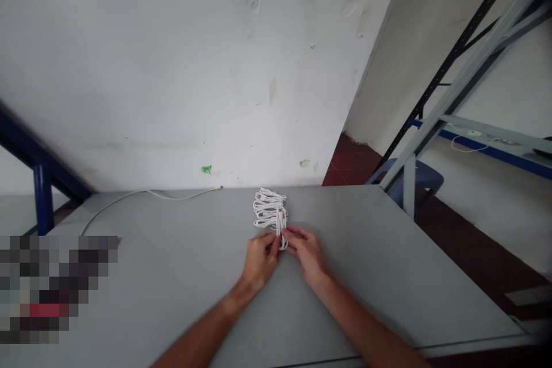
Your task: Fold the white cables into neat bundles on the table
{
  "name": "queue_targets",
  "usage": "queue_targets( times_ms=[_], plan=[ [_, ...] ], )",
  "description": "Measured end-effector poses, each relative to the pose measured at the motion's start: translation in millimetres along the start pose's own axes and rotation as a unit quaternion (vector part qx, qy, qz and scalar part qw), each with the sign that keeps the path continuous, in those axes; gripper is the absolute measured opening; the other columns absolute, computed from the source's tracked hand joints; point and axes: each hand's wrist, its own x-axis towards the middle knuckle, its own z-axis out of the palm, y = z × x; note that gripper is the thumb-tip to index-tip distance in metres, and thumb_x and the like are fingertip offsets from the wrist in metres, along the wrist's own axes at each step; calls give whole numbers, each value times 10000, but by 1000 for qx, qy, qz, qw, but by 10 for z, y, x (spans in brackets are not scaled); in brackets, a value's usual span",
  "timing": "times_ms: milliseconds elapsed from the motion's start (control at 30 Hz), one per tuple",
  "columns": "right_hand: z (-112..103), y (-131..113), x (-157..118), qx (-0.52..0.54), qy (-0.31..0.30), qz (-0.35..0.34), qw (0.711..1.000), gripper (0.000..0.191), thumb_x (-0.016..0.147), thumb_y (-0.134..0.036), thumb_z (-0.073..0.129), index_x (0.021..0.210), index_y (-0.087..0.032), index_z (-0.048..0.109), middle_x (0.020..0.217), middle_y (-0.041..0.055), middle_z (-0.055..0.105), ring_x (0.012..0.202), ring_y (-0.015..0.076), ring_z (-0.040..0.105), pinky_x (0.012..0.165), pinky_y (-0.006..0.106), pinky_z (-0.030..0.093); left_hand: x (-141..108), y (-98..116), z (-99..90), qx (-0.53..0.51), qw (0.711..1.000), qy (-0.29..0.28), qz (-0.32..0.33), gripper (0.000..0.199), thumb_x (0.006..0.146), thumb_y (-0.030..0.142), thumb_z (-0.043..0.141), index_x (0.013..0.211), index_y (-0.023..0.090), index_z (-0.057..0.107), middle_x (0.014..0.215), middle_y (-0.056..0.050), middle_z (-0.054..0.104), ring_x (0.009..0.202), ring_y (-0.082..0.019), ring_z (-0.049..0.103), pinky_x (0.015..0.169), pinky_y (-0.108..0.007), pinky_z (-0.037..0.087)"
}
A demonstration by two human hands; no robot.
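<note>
A folded white cable (282, 224) stands out in front of a row of bundled white cables (268, 202) lying on the grey table. My left hand (261, 252) grips the cable's near left side, its fingers closed. From the other side my right hand (304, 246) pinches the same cable between thumb and fingertips. The near loop of the cable shows between both hands. The bundles behind are coiled and lie close together, partly covered by the held cable.
Along the table's (172, 270) back edge runs a loose white cable (172, 196). A white wall (215, 80) rises behind. Blue posts (43, 195) stand at left, a grey metal frame (448, 98) at right, with a blue stool (425, 178) beyond. The left corner is pixelated.
</note>
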Motion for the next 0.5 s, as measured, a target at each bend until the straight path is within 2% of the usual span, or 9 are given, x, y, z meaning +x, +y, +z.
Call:
queue_targets(
  times_ms=[67,333,500],
  plan=[
    [-10,-9,12,-7,-15,10,1000,402,478,-367,931,781,-143,791,745,69,794,708,208,724,702,327,600,2,-7,0,1,1000,-3,-1,401,985,290,479,671,167,695,724,-44,673,659,-152,587,669,-263,429],
    [-57,-32,76,-41,-38,55,997,325,483,-324,927,697,-122,787,695,85,785,653,212,723,693,335,603,32,-66,19,8,999,-44,-28,416,966,255,478,614,159,678,632,-21,632,562,-121,552,616,-238,408],
    [29,9,127,-54,-23,56,997,286,503,-290,902,715,-129,798,672,60,781,647,197,713,682,315,596,51,-132,16,46,998,-43,-1,392,952,181,475,610,163,666,648,-32,625,598,-133,557,647,-252,428]
  ],
)
